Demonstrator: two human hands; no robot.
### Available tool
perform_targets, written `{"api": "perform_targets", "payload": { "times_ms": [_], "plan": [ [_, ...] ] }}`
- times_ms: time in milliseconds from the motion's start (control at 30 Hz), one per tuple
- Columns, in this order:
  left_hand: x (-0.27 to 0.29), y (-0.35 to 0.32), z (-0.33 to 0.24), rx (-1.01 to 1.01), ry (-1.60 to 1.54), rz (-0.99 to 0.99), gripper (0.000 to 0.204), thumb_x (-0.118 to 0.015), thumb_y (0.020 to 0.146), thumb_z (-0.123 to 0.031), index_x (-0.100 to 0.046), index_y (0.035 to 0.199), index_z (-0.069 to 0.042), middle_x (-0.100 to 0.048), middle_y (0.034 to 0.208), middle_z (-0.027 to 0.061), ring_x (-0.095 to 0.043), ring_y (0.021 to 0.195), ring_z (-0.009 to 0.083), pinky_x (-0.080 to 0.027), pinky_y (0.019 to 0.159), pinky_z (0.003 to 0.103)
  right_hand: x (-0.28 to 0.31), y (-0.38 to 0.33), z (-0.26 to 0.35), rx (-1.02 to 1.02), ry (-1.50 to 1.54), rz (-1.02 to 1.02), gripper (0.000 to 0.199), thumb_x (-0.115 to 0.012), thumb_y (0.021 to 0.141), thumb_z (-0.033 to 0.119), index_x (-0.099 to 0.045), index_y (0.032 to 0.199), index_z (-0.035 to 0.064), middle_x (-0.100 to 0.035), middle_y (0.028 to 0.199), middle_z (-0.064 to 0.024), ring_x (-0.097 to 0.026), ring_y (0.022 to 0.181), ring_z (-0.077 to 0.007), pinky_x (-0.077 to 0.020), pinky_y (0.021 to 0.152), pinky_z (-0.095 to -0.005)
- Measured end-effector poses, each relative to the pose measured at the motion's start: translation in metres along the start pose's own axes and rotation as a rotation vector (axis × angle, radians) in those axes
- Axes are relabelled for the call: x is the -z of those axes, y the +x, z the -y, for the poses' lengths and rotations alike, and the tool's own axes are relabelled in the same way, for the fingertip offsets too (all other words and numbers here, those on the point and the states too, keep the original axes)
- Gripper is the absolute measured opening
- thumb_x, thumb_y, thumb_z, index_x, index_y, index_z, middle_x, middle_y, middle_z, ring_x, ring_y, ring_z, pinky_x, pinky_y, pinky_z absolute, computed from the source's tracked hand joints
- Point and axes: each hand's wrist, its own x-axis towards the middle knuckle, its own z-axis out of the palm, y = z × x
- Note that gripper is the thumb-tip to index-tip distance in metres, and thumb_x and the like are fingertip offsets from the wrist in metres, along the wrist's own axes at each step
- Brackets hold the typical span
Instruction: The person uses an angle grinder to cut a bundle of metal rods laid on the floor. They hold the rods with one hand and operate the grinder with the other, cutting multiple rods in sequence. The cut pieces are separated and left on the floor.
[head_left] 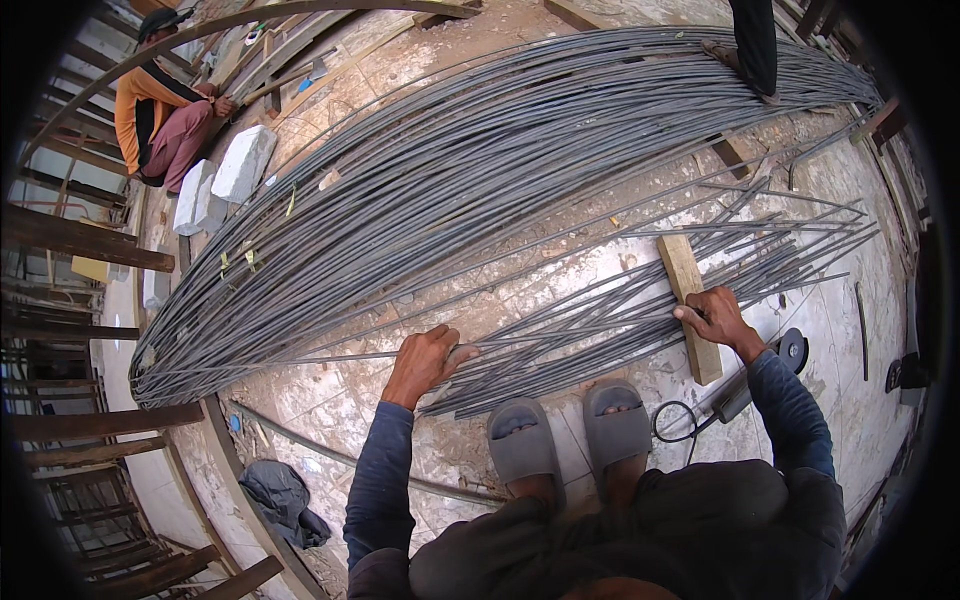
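Observation:
My left hand (pixel 428 365) is closed around a thin grey steel rod (pixel 345 358), which runs leftward along the ground toward the large bundle. My right hand (pixel 718 322) is closed over a wooden block (pixel 690 345), thumb and fingers curled around a rod that crosses the block. Cut steel rods (pixel 560 350) lie in a loose pile between my hands, several passing under the block. Beside my right forearm an angle grinder (pixel 735 398) rests on the floor, its disc (pixel 793 350) facing up and its cord looped near my foot.
A large bundle of long steel rods (pixel 400 190) curves across the ground ahead. Another person's leg (pixel 755 50) stands on its far right end. A person in orange (pixel 150 100) squats at far left near white blocks (pixel 243 163). A black plastic bag (pixel 283 500) lies at lower left.

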Motion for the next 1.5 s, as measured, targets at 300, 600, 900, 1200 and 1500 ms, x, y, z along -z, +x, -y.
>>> {"api": "perform_targets", "payload": {
  "times_ms": [300,600,900,1200,1500],
  "plan": [
    [0.06,-0.068,0.105,0.171,0.439,-0.325,0.073,-0.061,0.074,-0.078,-0.051,0.067,-0.006,-0.049,0.069,0.01,-0.056,0.055,0.0317,-0.042,0.049,0.043,0.012,0.015,0.13,0.262,0.056,-0.161,0.037,-0.071,0.089,0.036,-0.061,0.07,0.0052,-0.059,0.056,-0.013,-0.06,0.051,-0.0332,-0.0451,0.049,-0.0437],
    [0.051,-0.043,0.048,0.099,0.376,-0.336,0.061,-0.072,0.078,-0.064,-0.055,0.063,-0.008,-0.048,0.062,0.0053,-0.052,0.047,0.0235,-0.042,0.044,0.038,0.016,0.035,0.055,0.246,-0.011,-0.168,0.044,-0.056,0.098,0.037,-0.058,0.068,0.0047,-0.053,0.056,-0.0175,-0.056,0.051,-0.0363,-0.0398,0.05,-0.046],
    [-0.024,-0.029,0.039,0.11,0.013,-0.049,0.05,-0.063,0.089,-0.054,-0.067,0.081,-0.004,-0.063,0.072,0.0112,-0.065,0.065,0.0309,-0.052,0.061,0.041,-0.062,0.018,-0.04,0.1,-0.063,-0.134,0.053,-0.057,0.095,0.045,-0.056,0.064,0.0027,-0.049,0.056,-0.0211,-0.054,0.059,-0.0423,-0.0374,0.057,-0.05],
    [0.027,-0.079,0.094,0.26,0.274,-0.239,0.058,-0.066,0.086,-0.058,-0.063,0.061,-0.005,-0.061,0.061,0.0103,-0.06,0.053,0.0311,-0.047,0.052,0.043,-0.061,-0.035,0.019,0.11,0.033,0.029,0.055,-0.063,0.089,0.048,-0.055,0.057,0.0037,-0.049,0.05,-0.0178,-0.051,0.049,-0.0416,-0.0369,0.05,-0.0499],
    [0.068,-0.043,0.071,0.146,0.269,-0.54,0.054,-0.065,0.091,-0.045,-0.056,0.055,-0.007,-0.051,0.053,0.0074,-0.051,0.043,0.0276,-0.039,0.041,0.041,-0.002,-0.002,0.001,0.125,-0.054,-0.223,0.057,-0.063,0.089,0.049,-0.049,0.06,0.0019,-0.043,0.054,-0.02,-0.046,0.052,-0.0413,-0.0314,0.052,-0.0468]
  ]
}}
